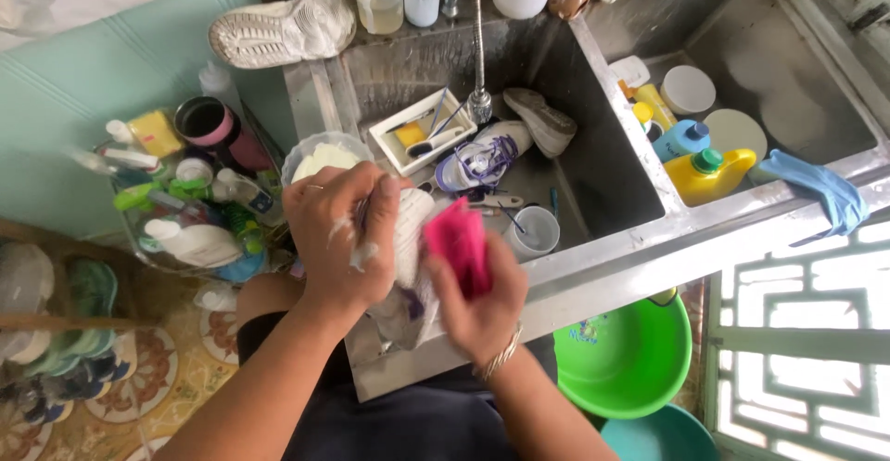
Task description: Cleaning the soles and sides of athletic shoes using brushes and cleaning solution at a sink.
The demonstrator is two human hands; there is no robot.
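Observation:
My left hand (pixel 338 238), streaked with white foam, grips a white sneaker (pixel 411 266) at the front edge of the steel sink (pixel 603 248). My right hand (pixel 477 299) presses a pink cloth (pixel 459 243) against the sneaker's side. A metal bracelet sits on my right wrist. Inside the sink lie a white and purple sneaker (pixel 477 160), another pale shoe (pixel 542 118), a white tray of brushes (pixel 422 132) and a small white cup (pixel 536 231). The shoe in my hands is mostly hidden behind them.
A white shoe (pixel 283 30) rests sole-up on the ledge. Left stands a rack of bottles (pixel 185 192). The right basin holds a yellow bottle (pixel 709 173), blue bottle (pixel 681 136) and lids. A blue glove (pixel 820 187) hangs over the rim. Green basin (pixel 626 354) below.

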